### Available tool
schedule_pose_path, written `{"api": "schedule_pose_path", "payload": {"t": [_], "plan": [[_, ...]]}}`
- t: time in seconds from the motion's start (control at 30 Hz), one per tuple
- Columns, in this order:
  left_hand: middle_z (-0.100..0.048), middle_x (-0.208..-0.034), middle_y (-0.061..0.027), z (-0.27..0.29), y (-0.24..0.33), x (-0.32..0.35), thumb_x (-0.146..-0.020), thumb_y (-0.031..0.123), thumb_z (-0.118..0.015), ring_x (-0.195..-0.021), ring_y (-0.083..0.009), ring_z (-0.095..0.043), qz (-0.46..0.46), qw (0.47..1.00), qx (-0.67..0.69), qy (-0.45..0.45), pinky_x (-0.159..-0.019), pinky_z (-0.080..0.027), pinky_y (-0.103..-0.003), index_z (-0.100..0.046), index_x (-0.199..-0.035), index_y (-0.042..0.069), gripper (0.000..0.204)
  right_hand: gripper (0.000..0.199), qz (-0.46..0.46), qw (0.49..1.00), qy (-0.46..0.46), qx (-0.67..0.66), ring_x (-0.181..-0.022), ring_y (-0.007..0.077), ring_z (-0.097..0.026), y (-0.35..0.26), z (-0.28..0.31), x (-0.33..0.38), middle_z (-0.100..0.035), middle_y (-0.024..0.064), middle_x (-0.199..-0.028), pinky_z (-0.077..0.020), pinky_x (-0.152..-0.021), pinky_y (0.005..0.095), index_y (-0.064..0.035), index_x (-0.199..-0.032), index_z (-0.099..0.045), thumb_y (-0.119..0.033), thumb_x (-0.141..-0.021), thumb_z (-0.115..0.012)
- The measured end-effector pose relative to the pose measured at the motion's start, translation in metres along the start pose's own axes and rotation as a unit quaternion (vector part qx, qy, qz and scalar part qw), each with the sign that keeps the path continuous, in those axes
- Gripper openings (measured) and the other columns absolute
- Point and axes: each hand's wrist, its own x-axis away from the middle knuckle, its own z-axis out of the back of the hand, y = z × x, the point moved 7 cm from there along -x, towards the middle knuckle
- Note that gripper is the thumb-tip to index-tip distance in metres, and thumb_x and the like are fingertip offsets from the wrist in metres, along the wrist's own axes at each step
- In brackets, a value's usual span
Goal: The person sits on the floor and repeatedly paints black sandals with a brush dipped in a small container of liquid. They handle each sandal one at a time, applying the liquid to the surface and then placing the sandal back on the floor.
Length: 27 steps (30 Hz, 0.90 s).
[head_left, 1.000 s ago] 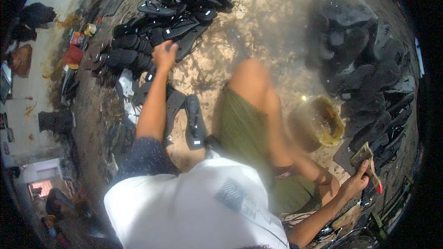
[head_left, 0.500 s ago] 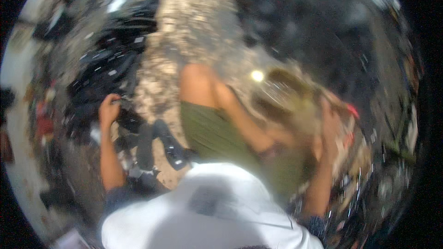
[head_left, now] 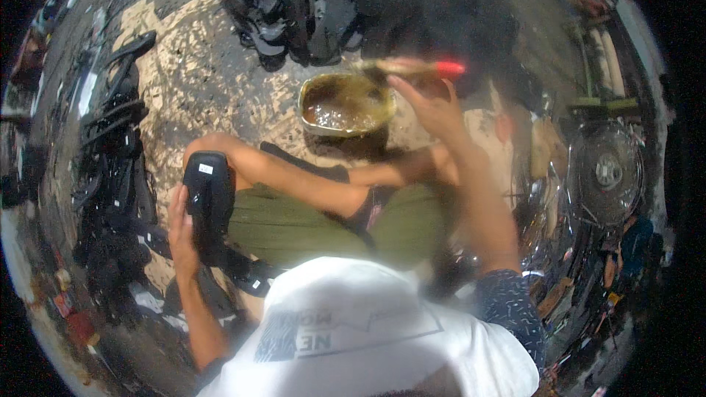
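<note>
Against my bent left knee stands a black shoe sole [head_left: 207, 209] with a small white label near its top. My left hand [head_left: 182, 228] is closed on its left edge. On the other side, my right hand [head_left: 435, 109] grips a brush [head_left: 419, 68] with a pale handle and a red end, smeared by motion. The brush's other end reaches over the far rim of a cut-open yellowish container [head_left: 312, 126], which holds a brownish, shiny liquid.
Several black soles [head_left: 323, 22] lie beyond the container, and more black soles [head_left: 121, 132] are heaped along the left. Stained cardboard [head_left: 191, 66] covers the floor ahead. A round fan-like object [head_left: 607, 170] stands at the right, near cluttered odds and ends.
The view has swung round, so the container now appears nearer the middle. My left hand has come from beside the black heap to my knee and now holds a sole. The brush shows more plainly.
</note>
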Motion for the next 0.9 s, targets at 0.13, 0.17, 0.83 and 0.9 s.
{"api": "schedule_pose_path", "payload": {"t": [0.13,0.17,0.83,0.9], "plan": [[-0.027,-0.158,-0.0162,-0.025,0.05,-0.02,-0.082,0.05,-0.066,-0.146,-0.0358,-0.022,-0.105,0.976,-0.183,0.057,-0.117,-0.016,-0.046,-0.028,-0.151,0.005,0.091,0.021,-0.026,0.873,-0.149,0.463,-0.088,0.033,-0.065,-0.007,0.044,0.013,-0.067,0.0127,-0.087,-0.0495,-0.078,0.0389,-0.0073,-0.099,-0.069,-0.021,-0.084,-0.074],[-0.029,-0.154,-0.0209,-0.029,0.058,-0.026,-0.076,0.046,-0.075,-0.141,-0.0402,-0.027,-0.11,0.957,-0.258,0.075,-0.113,-0.023,-0.049,-0.026,-0.151,0.002,0.1,0.022,-0.013,0.936,-0.044,0.35,-0.089,0.0293,-0.065,-0.022,0.063,0.012,-0.068,0.0114,-0.09,-0.0496,-0.081,0.0374,-0.0073,-0.103,-0.068,-0.02,-0.085,-0.072],[-0.05,-0.139,-0.0119,-0.129,0.156,-0.052,-0.098,0.053,-0.043,-0.129,-0.0252,-0.047,0.114,0.593,0.795,-0.05,-0.111,-0.036,-0.038,-0.038,-0.144,0.007,0.065,0.031,0.097,0.986,0.114,-0.077,-0.096,0.0308,-0.063,-0.146,-0.091,0.02,-0.064,0.0127,-0.104,-0.0506,-0.084,0.0402,-0.0023,-0.111,-0.061,-0.007,-0.082,-0.073],[-0.05,-0.139,-0.0119,-0.123,0.16,-0.053,-0.098,0.055,-0.042,-0.127,-0.026,-0.049,0.078,0.604,0.792,-0.046,-0.109,-0.038,-0.039,-0.038,-0.144,0.007,0.066,0.031,0.147,0.979,0.125,-0.057,-0.095,0.0306,-0.063,-0.155,-0.085,0.017,-0.065,0.0124,-0.104,-0.0509,-0.084,0.0399,-0.0025,-0.11,-0.061,-0.006,-0.082,-0.073]]}}
